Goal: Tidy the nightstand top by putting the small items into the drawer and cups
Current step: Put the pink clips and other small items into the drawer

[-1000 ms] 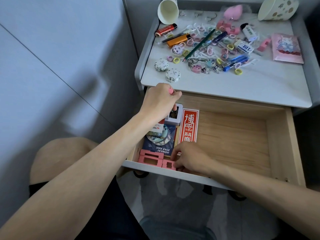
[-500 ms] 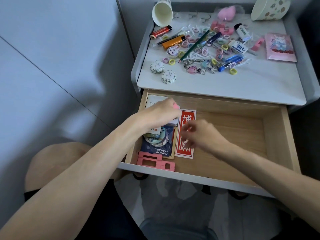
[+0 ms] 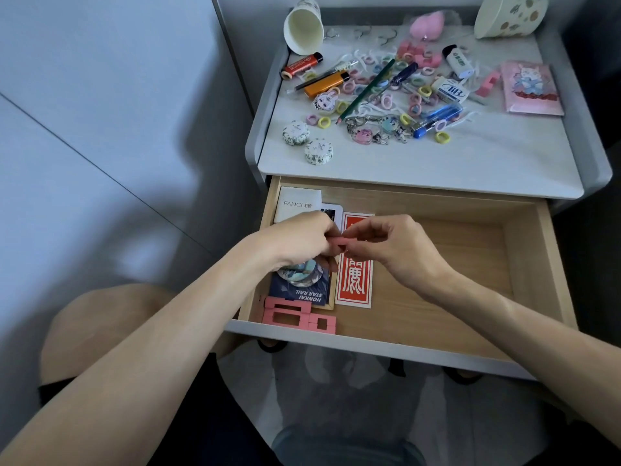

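Pink block (image 3: 343, 242): pinched at opposite ends by left hand (image 3: 299, 238) and right hand (image 3: 396, 250), fingers curled close, held above the open drawer (image 3: 524, 264). Beneath: red card (image 3: 354, 280); pink frames (image 3: 295, 314) at the front-left corner. Beyond: cluttered nightstand top (image 3: 437, 163).

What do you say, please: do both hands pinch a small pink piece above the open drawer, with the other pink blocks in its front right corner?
Not quite: the head view shows the other pink blocks in the drawer's front left corner. The left hand and right hand do pinch the small pink piece.
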The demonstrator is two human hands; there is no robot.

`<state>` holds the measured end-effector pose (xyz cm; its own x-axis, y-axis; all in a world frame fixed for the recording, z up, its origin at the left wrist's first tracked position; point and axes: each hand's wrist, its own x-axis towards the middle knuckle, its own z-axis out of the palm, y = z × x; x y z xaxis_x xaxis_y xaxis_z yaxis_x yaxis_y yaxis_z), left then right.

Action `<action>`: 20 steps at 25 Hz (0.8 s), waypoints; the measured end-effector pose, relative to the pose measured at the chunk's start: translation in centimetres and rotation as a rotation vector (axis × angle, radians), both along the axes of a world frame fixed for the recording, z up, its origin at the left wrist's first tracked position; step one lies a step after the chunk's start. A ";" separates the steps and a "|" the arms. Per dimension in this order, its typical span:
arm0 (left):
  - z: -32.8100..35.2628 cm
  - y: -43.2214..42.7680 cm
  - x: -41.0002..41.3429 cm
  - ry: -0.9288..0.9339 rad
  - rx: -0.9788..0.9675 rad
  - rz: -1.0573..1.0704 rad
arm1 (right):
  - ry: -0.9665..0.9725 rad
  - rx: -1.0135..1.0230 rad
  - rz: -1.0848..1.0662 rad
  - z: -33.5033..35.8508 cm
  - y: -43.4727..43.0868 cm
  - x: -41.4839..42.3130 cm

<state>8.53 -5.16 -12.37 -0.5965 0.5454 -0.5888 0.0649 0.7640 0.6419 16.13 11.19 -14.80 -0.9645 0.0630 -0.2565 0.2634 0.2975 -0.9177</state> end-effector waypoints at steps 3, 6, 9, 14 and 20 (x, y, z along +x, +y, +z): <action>0.0 -0.2 -0.4 0.129 -0.118 -0.036 | -0.141 -0.049 -0.003 -0.7 -0.4 -0.1; 0.3 -0.6 -0.9 0.325 -0.180 0.056 | -0.324 0.078 0.129 -2.3 -1.6 0.2; 0.3 -0.9 -1.2 0.326 -0.083 0.177 | -0.423 0.152 0.223 -3.6 -2.9 0.8; 0.1 -0.7 -1.2 0.311 -0.079 0.168 | -0.472 0.145 0.252 -4.9 -3.5 1.3; 0.3 -0.4 -1.0 0.318 -0.094 0.138 | -0.393 0.273 0.305 -5.9 -4.1 1.3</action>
<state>7.51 -5.60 -12.07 -0.8222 0.3996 -0.4052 0.1428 0.8341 0.5329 17.41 7.05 -20.71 -0.7848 -0.0888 -0.6133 0.4346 0.6267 -0.6469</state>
